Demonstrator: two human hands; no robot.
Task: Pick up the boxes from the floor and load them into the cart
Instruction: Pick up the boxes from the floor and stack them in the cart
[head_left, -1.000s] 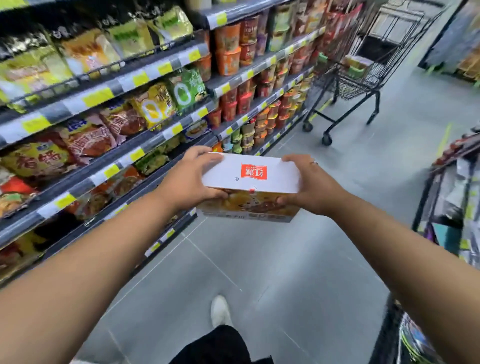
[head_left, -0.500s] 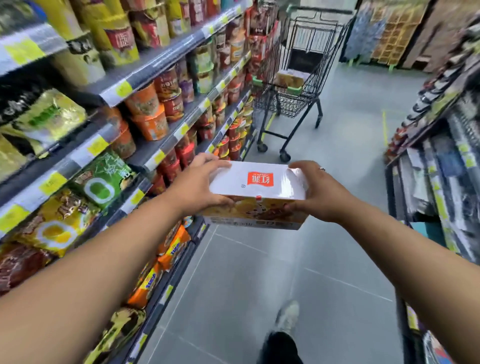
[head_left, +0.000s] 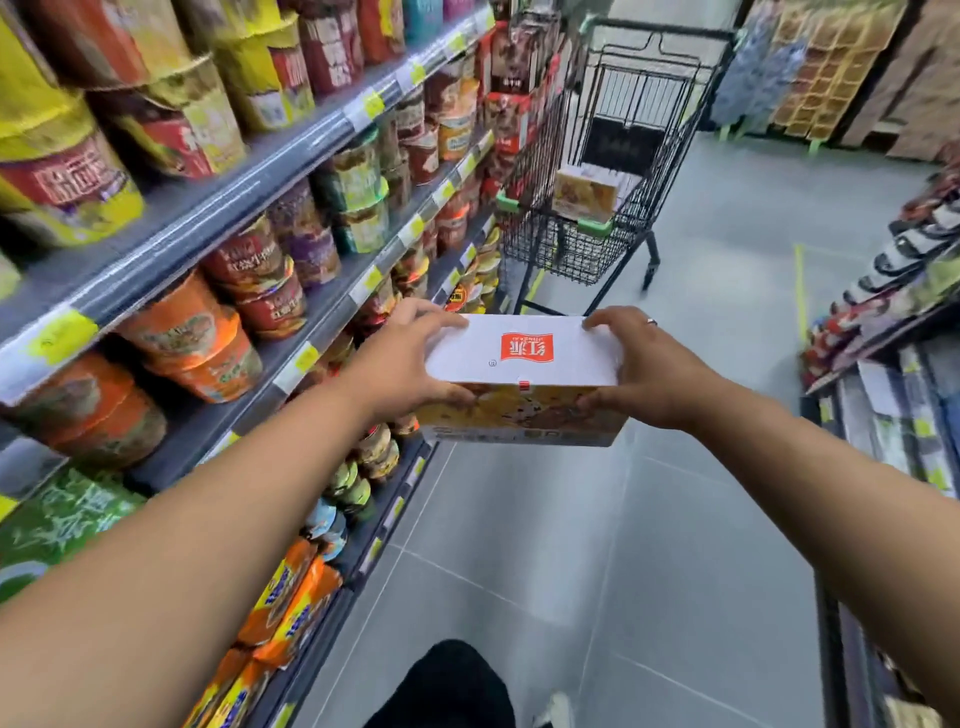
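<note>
Head view: the cart (head_left: 566, 244) looks nearer and larger than it did half a second ago, so the person is closing on it down the aisle. The box (head_left: 524, 358), white-topped with a red logo, hangs in the air just short of the cart's near end and below its rim, carried roughly level. The left hand (head_left: 405, 364) grips the box's left end, thumb on the printed front face and fingers over the top edge. The right hand (head_left: 654, 369) clamps the opposite end the same way, and this two-handed hold has not changed. Inside the cart a second box (head_left: 584, 195) already lies against the far side. Shelves of noodle cups (head_left: 291, 249) run along the left of the cart. The carry seems almost over: what remains is likely to raise the box over the cart's near rim and set it down beside the one inside
</note>
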